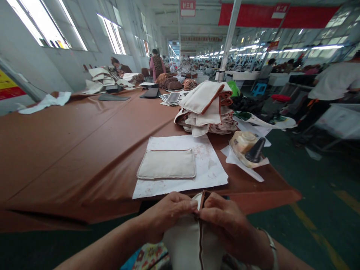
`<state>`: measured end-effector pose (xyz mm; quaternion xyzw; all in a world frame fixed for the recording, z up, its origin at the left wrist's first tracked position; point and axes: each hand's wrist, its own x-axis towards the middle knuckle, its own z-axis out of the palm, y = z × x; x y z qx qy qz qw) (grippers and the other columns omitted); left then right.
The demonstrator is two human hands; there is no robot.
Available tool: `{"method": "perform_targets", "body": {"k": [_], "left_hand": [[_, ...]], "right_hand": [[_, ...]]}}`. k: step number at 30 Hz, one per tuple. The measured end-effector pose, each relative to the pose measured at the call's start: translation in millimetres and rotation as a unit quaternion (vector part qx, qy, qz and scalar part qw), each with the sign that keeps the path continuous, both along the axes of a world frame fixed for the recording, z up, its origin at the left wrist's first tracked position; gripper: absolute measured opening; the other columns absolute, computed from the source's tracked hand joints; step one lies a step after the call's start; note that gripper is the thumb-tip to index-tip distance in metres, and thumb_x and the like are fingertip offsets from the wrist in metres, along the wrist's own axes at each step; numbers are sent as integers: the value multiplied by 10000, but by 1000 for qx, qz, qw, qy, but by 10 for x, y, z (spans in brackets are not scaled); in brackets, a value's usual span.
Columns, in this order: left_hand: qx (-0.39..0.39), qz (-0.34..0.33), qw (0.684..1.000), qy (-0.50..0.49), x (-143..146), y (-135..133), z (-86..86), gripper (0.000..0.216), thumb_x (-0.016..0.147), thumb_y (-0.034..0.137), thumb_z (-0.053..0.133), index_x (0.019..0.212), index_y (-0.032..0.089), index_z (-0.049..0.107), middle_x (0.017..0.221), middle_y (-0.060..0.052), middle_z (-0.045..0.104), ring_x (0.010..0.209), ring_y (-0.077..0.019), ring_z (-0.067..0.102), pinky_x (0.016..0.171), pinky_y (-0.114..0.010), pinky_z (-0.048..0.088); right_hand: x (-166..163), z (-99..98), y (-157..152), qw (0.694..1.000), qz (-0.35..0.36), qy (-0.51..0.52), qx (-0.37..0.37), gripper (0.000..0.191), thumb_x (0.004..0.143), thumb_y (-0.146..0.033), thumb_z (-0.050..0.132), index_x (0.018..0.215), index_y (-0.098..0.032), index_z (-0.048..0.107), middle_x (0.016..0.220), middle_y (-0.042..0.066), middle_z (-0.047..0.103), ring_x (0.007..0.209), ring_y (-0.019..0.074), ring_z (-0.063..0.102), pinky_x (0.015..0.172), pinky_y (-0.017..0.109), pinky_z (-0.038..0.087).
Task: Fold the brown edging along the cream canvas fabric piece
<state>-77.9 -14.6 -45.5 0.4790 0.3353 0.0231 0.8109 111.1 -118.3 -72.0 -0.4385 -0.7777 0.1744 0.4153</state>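
Note:
Between my two hands, over my lap and just in front of the table edge, is a cream fabric pouch piece (184, 240) with a dark brown seam running down its middle. My left hand (170, 212) pinches its upper left edge, thumb on top. On the other side my right hand (225, 219), with a bracelet at the wrist, grips the brown-edged upper right part. The fingertips of both hands nearly meet at the seam. Beyond them a flat cream panel with brown edging (166, 164) lies on a stained white paper sheet (208, 170).
A brown covering (84, 150) spreads over the large table. Behind the paper stands a pile of cream pieces (205, 108). To its right are a yellowish container (243, 141) and a black cone-shaped nozzle (255, 150). Several people are farther back; one stands at the right (334, 82).

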Motion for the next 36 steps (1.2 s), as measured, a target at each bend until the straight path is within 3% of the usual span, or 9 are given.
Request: {"method": "perform_targets", "body": {"k": [4,8,11,14,17,20,26,31,36], "left_hand": [[-24,-20,999,-27,3,-3,-23,402,684,438,833,772,113,613,650,-1,544,505,-76,415,461,-188,286],[3,-16,998,-58,-27,-13,-25,388,719,426,819,772,105,608,645,6,524,518,-66,390,471,-185,272],[52,-30,995,-77,-62,-3,-20,382,769,444,781,808,105,611,652,6,524,531,-68,380,473,-185,256],[96,-46,991,-85,-89,40,18,381,812,472,734,830,117,597,639,23,496,521,-64,350,464,-190,236],[179,-68,977,-92,-93,66,110,365,852,463,690,832,108,608,646,26,471,558,-75,347,492,-199,247],[262,-79,956,-103,-75,26,195,362,869,442,672,799,90,627,670,7,492,609,-91,372,535,-206,278],[91,25,990,-107,-1,-114,112,402,745,454,786,723,113,574,615,13,500,540,-76,359,510,-199,257],[-38,32,995,-84,1,-52,87,576,823,646,591,785,75,655,659,-64,590,524,-105,436,485,-202,291],[-18,26,998,-61,-15,23,173,509,822,557,561,746,69,687,682,-94,630,559,-134,489,508,-216,330]], "right_hand": [[31,3,-8,988,-7,-130,87,236,897,-110,489,1093,-164,609,784,38,562,663,150,485,595,271,390],[5,17,-95,991,-1,-76,114,289,892,-97,490,1169,-135,564,853,77,596,751,186,531,676,310,442],[-40,52,-179,994,-40,97,19,142,941,-162,462,1014,-166,584,868,62,576,799,184,553,709,307,451],[-51,158,-179,958,-95,240,-125,256,1011,-278,395,836,-189,559,824,30,568,750,155,545,670,274,428],[-25,322,-91,947,-74,211,-232,261,997,-389,454,907,-184,589,870,39,615,789,165,555,694,276,422],[-7,421,0,958,-21,120,-261,341,988,-430,458,809,-168,584,791,20,589,741,148,525,676,265,389],[-24,161,62,960,-3,147,-237,442,978,-474,446,648,-184,393,653,-36,394,608,102,354,579,252,287],[17,-36,32,899,21,291,-326,394,939,-488,542,731,-154,519,682,-19,450,604,98,350,532,234,253],[82,55,73,885,63,316,-336,361,880,-456,646,741,-123,625,716,13,524,684,121,424,589,234,307]]}}
